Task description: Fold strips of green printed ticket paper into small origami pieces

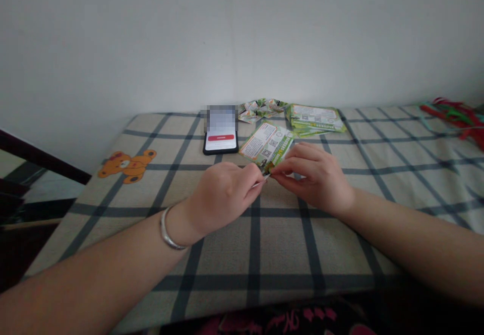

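Nearest to the camera, at the lower edge, a dark cloth (287, 320) with pink marks showed. Above it the two bare forearms came in from both sides over the counter (264, 254), which was covered with a beige cloth with dark check lines. On the left wrist sat a silver bangle (168, 234).

The left hand (223, 194) and the right hand (315, 176) met near the middle of the counter. Both held one leaflet (267, 146), green and white, with small printed squares on it. The grip of the left hand was closed on the near corner of the leaflet, thumb against fingers, and a thin white edge of paper showed between them. The grip of the right hand was also pinched on the same corner, just beside the left fingertips. The leaflet rose from the two hands and leaned away toward the wall, above the cloth and not flat on it.

To the left, on the cloth, a printed orange bear (127, 165) was seen. Just behind the left hand lay a phone (221, 131), with a red bar on its screen; the upper part of the screen was blurred. Farther back, near the wall (242, 32), lay a heap of folded papers (260, 108), and to the right of it a flat stack (315, 118) of similar green leaflets. At the far right edge lay red and green strips (459, 116).
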Tool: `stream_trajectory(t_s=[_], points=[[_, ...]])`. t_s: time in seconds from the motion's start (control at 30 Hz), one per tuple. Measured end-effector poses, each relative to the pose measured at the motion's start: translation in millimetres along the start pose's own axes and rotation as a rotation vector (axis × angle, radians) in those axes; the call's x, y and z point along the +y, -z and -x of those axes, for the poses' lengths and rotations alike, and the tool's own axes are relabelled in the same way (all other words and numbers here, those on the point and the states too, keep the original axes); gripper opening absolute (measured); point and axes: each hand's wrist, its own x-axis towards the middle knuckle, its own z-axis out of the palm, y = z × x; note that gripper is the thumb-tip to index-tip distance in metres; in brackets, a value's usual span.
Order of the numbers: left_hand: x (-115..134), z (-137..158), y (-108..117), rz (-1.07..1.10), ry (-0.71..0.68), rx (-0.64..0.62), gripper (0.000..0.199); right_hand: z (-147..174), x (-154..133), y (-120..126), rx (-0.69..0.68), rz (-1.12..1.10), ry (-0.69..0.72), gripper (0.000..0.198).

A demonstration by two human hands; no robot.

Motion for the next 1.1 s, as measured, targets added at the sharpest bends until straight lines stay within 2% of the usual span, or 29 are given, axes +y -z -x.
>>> stream_trajectory(t_s=[0.33,0.6,1.1], points=[[-0.6,-1.1,1.6,-0.063,-0.064,-0.018,0.022,1.5,0.6,-0.7,-0.083,0.039,0.012,0.011],[-1.3,-2.1,4.6,-0.106,-0.078,-0.034,0.023,2.3,9.0,2.1,-0.065,0.128,0.078,0.011],[-2.3,-2.4,2.9,-0.108,-0.096,-0.025,0.023,4.2,7.0,-1.1,-0.087,0.119,0.07,0.007]])
